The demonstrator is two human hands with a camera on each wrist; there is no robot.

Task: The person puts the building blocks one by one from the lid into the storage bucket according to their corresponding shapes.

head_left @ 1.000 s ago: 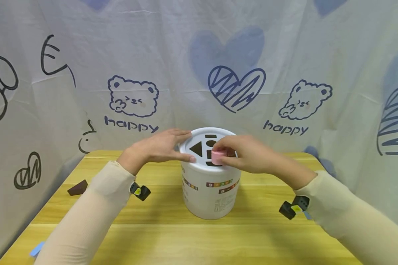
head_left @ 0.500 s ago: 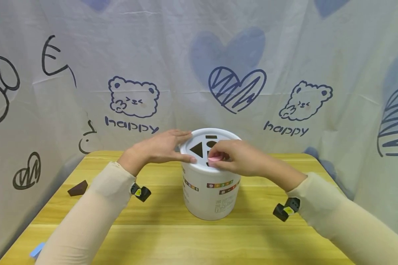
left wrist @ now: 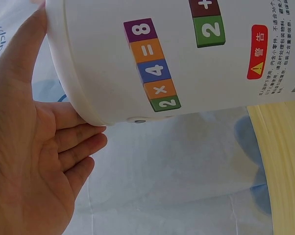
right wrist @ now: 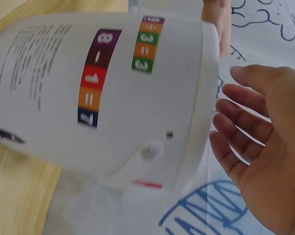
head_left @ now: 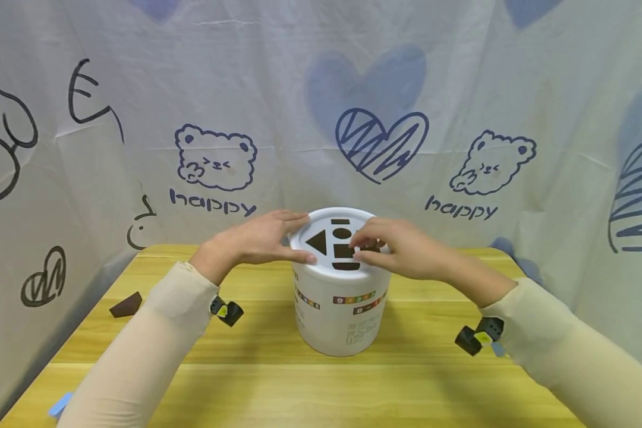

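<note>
The shape-sorter bucket (head_left: 337, 318) stands between our hands; our left hand (head_left: 254, 238) spreads along its rim, our right hand (head_left: 401, 246), loosely bent, hovers empty. Lopsided left pressure could tip it.

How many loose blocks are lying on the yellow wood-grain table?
3 visible: a dark brown angular block and a light blue block beside the cream left sleeve, and an apparent blue block partly behind the black right-wrist camera. Sleeves may hide more.

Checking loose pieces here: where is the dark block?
In the head view, the dark block lies on the table near its left edge, just left of the left sleeve.
</note>
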